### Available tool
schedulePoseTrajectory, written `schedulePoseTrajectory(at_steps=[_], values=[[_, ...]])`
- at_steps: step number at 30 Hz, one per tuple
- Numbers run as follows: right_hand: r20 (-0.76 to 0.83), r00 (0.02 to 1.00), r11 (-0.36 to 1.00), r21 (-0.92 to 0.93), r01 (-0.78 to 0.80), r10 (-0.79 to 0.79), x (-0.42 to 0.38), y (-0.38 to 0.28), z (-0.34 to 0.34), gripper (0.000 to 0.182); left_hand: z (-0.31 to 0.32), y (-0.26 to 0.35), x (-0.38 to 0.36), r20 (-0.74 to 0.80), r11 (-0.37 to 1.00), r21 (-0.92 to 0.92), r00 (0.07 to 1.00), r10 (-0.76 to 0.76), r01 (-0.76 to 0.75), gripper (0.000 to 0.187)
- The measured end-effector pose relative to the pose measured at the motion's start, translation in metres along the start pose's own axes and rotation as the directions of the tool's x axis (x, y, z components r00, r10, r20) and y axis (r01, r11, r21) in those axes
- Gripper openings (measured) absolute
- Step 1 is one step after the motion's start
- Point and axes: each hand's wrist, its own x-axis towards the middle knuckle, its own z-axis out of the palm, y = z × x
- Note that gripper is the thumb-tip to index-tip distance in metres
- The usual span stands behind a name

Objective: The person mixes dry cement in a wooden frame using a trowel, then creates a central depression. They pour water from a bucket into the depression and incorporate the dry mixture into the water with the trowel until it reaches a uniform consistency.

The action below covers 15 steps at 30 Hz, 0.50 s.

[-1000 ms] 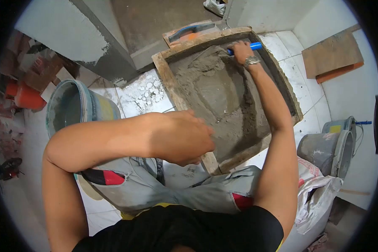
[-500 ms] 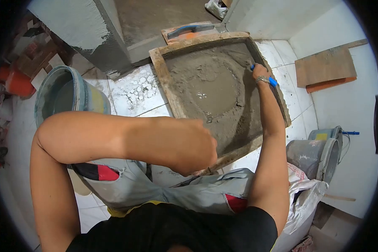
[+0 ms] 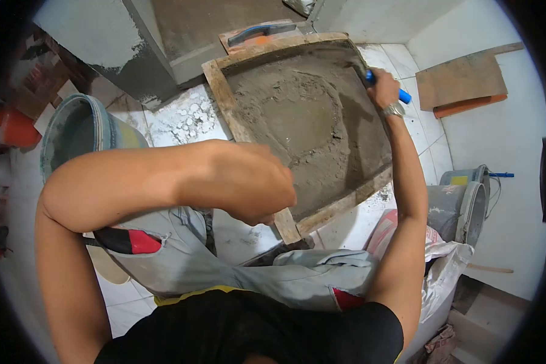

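A wooden mixing trough (image 3: 230, 103) lies on the floor in front of me, with wet grey mortar (image 3: 303, 124) in it and a watery pool in the middle. At the trough's right side, my right hand (image 3: 384, 90) is closed around the blue handle of a trowel (image 3: 405, 96). Its blade is hard to tell from the mortar. My left hand (image 3: 261, 185) is curled into a fist over the trough's near left side. Its fingers are turned away beneath it, so what they grip, if anything, is hidden.
At left stands a bucket (image 3: 97, 127) with grey contents. A float with a blue handle (image 3: 261, 31) lies behind the trough. Stacked buckets (image 3: 458, 209) and a white sack (image 3: 446, 267) are at right. A wooden board (image 3: 461, 85) is by the right wall.
The trough appears further up and left in view. My left hand has shifted up and left with it. My right hand, still on the trowel, has moved slightly right and up.
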Motion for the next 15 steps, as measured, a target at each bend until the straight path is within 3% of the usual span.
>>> schedulePoseTrajectory(at_steps=[2, 3, 6, 7, 8, 9, 10, 12, 13, 15], values=[[-0.169, 0.981, 0.992, 0.092, -0.085, 0.099, -0.012, 0.01, -0.021, 0.05, -0.002, 0.002, -0.001, 0.022, 0.993, 0.116, 0.999, -0.024, 0.021, 0.031], [-0.158, 0.983, 0.994, 0.078, -0.079, 0.09, -0.019, 0.008, -0.025, 0.05, -0.002, 0.004, -0.001, 0.01, 0.994, 0.106, 1.0, -0.013, 0.012, 0.031], [-0.353, 0.929, 0.973, 0.228, -0.028, 0.11, -0.044, 0.004, -0.014, 0.05, -0.001, 0.008, 0.003, 0.029, 0.991, 0.133, 1.0, 0.008, -0.012, 0.029], [-0.34, 0.934, 0.975, 0.22, -0.037, 0.112, -0.051, -0.001, -0.016, 0.05, -0.004, 0.009, 0.007, 0.093, 0.994, 0.1, 0.995, -0.047, 0.037, 0.029], [-0.095, 0.993, 0.996, 0.056, -0.067, 0.072, -0.055, -0.008, -0.022, 0.048, -0.007, 0.007, 0.009, 0.157, 0.993, 0.073, 0.982, -0.103, 0.092, 0.029], [0.158, 0.985, 0.993, -0.106, -0.051, 0.067, -0.059, -0.013, -0.027, 0.046, -0.012, 0.002, 0.008, 0.156, 0.994, 0.067, 0.983, -0.095, 0.085, 0.029], [0.166, 0.984, 0.993, -0.107, -0.053, 0.07, -0.065, -0.015, -0.028, 0.046, -0.019, -0.006, 0.004, 0.106, 0.98, 0.091, 0.976, -0.188, 0.178, 0.031], [0.222, 0.942, 0.952, 0.119, -0.284, 0.253, -0.076, -0.017, -0.029, 0.044, -0.03, -0.025, -0.005, -0.082, 0.952, 0.109, 0.957, -0.28, 0.288, 0.036], [0.235, 0.94, 0.955, 0.108, -0.277, 0.247, -0.077, -0.011, -0.033, 0.044, -0.032, -0.037, -0.014, -0.221, 0.946, 0.102, 0.935, -0.279, 0.307, 0.039], [0.211, 0.972, 0.936, 0.311, -0.165, 0.101, -0.08, 0.01, -0.043, 0.042, -0.037, -0.05, -0.032, -0.38, 0.94, 0.09, 0.884, -0.274, 0.33, 0.041]])
